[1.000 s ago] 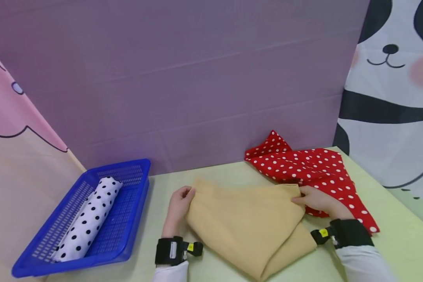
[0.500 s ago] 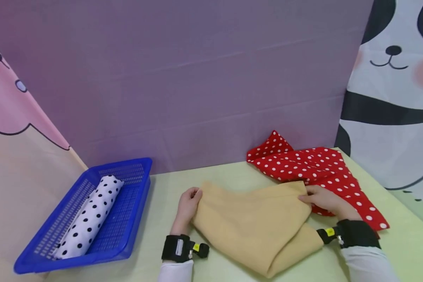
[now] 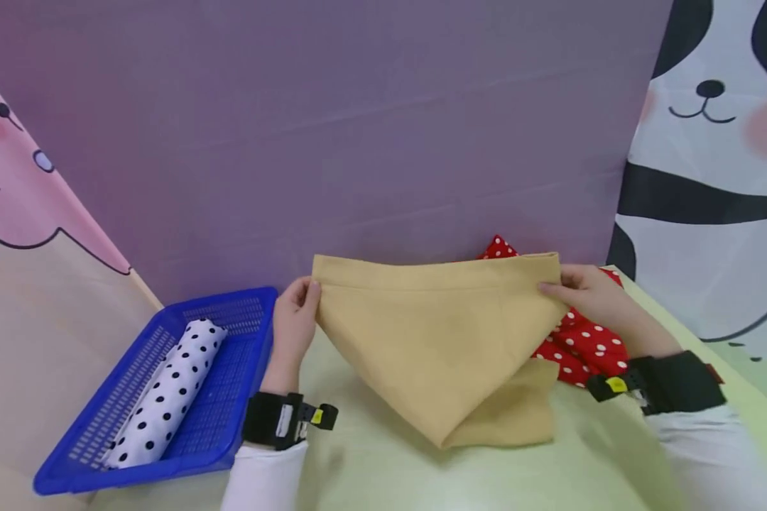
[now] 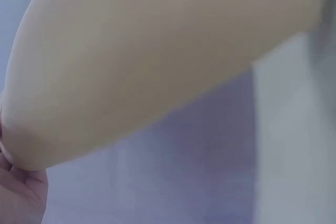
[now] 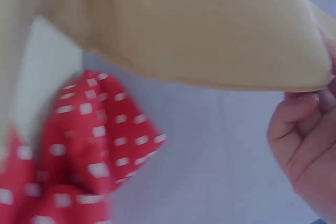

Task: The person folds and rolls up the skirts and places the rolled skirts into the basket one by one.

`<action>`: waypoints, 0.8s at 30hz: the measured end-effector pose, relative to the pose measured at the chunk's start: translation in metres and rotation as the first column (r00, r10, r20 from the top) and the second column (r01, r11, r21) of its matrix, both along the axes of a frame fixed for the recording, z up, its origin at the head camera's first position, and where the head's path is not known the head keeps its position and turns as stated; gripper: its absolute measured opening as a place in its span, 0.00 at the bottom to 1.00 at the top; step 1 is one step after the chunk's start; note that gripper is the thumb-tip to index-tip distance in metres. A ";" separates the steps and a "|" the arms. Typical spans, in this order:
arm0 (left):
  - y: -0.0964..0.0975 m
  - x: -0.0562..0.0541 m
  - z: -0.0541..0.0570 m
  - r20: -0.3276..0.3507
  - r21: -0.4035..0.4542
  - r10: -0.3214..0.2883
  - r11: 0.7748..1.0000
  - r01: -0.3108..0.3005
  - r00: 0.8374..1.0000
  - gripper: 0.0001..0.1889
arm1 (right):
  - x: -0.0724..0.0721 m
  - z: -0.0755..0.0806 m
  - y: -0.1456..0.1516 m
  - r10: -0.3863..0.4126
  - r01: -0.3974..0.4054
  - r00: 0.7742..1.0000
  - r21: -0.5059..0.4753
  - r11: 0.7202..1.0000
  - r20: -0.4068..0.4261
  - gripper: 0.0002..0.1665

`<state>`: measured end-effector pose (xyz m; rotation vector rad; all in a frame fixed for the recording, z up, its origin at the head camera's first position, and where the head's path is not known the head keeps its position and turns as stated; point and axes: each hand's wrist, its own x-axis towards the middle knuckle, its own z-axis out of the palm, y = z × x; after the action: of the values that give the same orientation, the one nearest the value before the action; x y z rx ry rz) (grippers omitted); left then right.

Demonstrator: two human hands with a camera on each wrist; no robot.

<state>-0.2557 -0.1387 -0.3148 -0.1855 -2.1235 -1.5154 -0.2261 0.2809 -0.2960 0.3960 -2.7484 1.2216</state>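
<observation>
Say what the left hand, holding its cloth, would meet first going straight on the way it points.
Probably the purple backdrop: the left hand, pinching the tan cloth, points towards it, though depth is unclear.

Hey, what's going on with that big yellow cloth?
Someone's left hand and right hand pinch the top edge of the yellow cloth, one near each end, and the rest hangs down over the table. A red dotted cloth lies partly hidden behind it. A rolled white dotted cloth lies inside the blue basket.
</observation>
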 end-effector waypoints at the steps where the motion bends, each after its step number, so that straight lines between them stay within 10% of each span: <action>1: -0.002 0.003 0.009 -0.029 0.001 0.011 1.000 -0.011 1.000 0.13 | 0.001 0.008 -0.002 0.000 0.000 0.999 0.005 1.000 -0.033 0.23; 6: -0.012 0.019 0.053 -0.152 -0.006 0.047 0.999 -0.048 0.987 0.13 | 0.008 0.048 -0.006 0.030 -0.030 0.982 0.006 1.000 -0.184 0.18; 13: -0.029 0.051 0.118 -0.211 -0.152 0.139 0.973 -0.173 0.968 0.14 | 0.016 0.095 -0.009 0.224 -0.270 0.944 -0.173 0.947 -0.243 0.22; 15: -0.034 0.060 0.137 -0.163 -0.255 0.169 0.944 -0.207 0.972 0.15 | 0.016 0.107 -0.007 0.346 -0.385 0.920 -0.268 0.883 -0.183 0.21; 19: -0.047 0.062 0.169 0.012 -0.483 0.170 0.864 -0.143 0.985 0.20 | 0.005 0.127 -0.001 0.638 -0.565 0.769 -0.503 0.654 -0.035 0.20; 20: -0.050 0.058 0.175 0.074 -0.529 0.153 0.844 -0.092 0.985 0.21 | 0.001 0.131 -0.002 0.664 -0.557 0.748 -0.533 0.637 0.013 0.19; 22: -0.056 0.046 0.179 0.192 -0.596 0.110 0.802 0.027 0.975 0.21 | -0.010 0.133 -0.004 0.664 -0.530 0.739 -0.513 0.675 0.111 0.18; 24: -0.058 0.028 0.172 0.311 -0.624 0.066 0.766 0.152 0.948 0.20 | -0.021 0.129 -0.010 0.568 -0.451 0.794 -0.416 0.789 0.216 0.16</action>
<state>-0.2277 -0.1966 -0.1432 -0.2418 -2.8628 -0.8008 -0.2471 0.2709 -0.1672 1.0480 -2.6728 2.0384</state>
